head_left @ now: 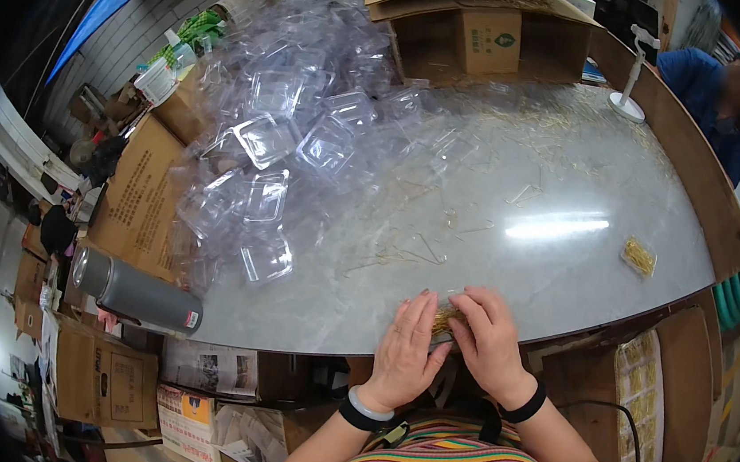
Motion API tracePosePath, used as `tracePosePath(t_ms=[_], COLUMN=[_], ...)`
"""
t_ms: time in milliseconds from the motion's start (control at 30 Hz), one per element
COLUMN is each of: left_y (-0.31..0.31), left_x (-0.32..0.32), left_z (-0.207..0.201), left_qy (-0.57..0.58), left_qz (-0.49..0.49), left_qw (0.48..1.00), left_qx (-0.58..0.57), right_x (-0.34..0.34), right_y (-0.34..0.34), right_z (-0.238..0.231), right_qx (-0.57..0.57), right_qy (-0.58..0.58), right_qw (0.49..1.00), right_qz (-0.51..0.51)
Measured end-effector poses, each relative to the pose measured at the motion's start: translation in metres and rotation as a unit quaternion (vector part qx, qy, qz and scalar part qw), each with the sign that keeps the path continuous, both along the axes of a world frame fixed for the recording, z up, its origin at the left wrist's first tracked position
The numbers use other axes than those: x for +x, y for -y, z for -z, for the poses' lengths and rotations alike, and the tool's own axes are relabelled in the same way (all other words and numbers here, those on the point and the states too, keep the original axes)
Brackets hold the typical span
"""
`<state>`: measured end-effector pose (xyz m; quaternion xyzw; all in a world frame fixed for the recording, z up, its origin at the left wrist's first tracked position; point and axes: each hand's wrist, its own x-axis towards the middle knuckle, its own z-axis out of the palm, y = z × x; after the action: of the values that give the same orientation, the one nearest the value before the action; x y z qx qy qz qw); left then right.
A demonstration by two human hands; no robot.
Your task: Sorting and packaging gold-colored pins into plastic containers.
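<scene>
At the table's near edge, my left hand [408, 346] and my right hand [491, 339] close in from both sides on a small clear plastic box [444, 319]. Gold-coloured thin wire pieces show inside it, between my fingers. The left fingers lie along the box's left side; the right thumb and fingers cover its right side, so most of the box is hidden. Farther right on the table lies a similar clear box filled with gold wire pieces [638, 256]. Loose gold wire pieces [421, 252] are scattered beyond my hands.
A big heap of clear plastic boxes [276, 142] covers the table's left side. A grey bottle [137, 291] lies at the near left edge. Cardboard [680, 154] borders the right, with a white stand [628, 104] beside it. A person in blue [699, 98] sits beyond.
</scene>
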<state>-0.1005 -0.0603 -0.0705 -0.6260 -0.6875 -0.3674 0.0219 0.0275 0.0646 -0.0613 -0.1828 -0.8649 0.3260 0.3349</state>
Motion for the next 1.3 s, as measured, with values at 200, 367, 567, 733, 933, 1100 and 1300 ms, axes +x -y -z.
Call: tracePosePath(t_ms=[200,367,567,733,933,1100,1300], left_y=[-0.001,-0.001,-0.001,-0.001,-0.003,-0.002,-0.001], left_x=[0.002,0.005,0.005,0.002,-0.004,-0.003,-0.006], left_z=[0.002,-0.001,-0.003,-0.003,-0.014,-0.012,-0.007], left_qy=[-0.029,-0.029,-0.034,0.013,0.022,0.019,-0.003], left_qz=[-0.009,-0.014,-0.024,-0.01,0.012,0.005,0.006], left_qw=[0.999,0.999,0.999,1.0,0.999,0.999,0.999], left_qx=[-0.019,-0.025,-0.027,-0.014,-0.034,-0.03,-0.043], right_x=[0.015,0.026,0.019,0.023,0.019,0.011,0.006], right_y=[0.024,0.036,0.02,0.014,0.0,-0.003,-0.003], right_z=[-0.007,0.003,-0.005,-0.006,-0.012,-0.016,-0.016], right_qx=[0.052,0.064,0.014,0.005,-0.034,-0.004,0.116], right_qy=[0.092,0.078,-0.024,-0.018,0.017,0.015,0.068], right_qw=[0.992,0.993,0.997,0.989,0.994,0.998,0.991], right_qz=[0.067,0.062,0.072,0.148,0.102,0.065,-0.007])
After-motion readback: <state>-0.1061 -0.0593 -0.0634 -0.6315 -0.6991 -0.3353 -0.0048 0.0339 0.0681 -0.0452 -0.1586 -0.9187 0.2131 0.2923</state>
